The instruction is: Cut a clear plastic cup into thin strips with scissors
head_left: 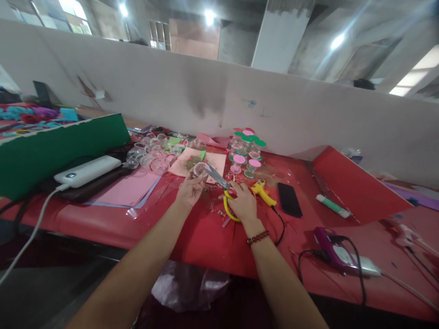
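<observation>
In my left hand [190, 191] is a small clear plastic cup [200, 169], its rim turned up toward me. My right hand [243, 201] grips yellow-handled scissors [219, 178], fingers around the loops. The blades point up and left, with their tips at the cup's rim; whether they are cutting into it I cannot tell. Beneath the cup lies a pale pink sheet [216, 161] with a brown smear and a green scrap on it. A yellow glue gun [264, 193] rests just right of my right hand.
Clear cups [151, 153] are heaped at the back left. Joined cups with pink and green discs [245, 151] stand at the back. A black phone [289, 199], glue stick [332, 205] and purple power strip [331, 249] lie right. Left are a power bank [87, 171] and a green panel [68, 146].
</observation>
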Demonstrator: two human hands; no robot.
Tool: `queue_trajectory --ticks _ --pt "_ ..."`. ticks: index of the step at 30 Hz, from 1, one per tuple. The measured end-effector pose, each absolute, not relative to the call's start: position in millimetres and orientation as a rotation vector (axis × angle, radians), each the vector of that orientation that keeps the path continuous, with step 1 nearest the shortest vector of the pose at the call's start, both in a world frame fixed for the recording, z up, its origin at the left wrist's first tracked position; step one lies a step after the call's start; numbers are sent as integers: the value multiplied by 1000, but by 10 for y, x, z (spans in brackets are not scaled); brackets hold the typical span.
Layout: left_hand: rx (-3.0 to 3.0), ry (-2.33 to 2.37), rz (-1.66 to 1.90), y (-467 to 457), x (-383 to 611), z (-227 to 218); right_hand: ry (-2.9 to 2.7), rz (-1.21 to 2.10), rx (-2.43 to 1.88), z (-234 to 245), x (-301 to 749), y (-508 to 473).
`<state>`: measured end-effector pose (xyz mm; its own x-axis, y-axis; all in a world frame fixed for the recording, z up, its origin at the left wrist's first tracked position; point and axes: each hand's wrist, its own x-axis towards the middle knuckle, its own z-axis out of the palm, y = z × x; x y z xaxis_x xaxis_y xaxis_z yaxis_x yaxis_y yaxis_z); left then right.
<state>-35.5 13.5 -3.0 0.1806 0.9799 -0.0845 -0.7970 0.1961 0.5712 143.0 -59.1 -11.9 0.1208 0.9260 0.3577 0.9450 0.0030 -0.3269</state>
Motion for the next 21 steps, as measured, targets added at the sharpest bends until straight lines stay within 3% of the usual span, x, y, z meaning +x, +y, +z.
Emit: queue_trajectory --ticks 21 --pt "358 471 1438 171 -311 -23 -2006 -95 -2047 -38 1373 -625"
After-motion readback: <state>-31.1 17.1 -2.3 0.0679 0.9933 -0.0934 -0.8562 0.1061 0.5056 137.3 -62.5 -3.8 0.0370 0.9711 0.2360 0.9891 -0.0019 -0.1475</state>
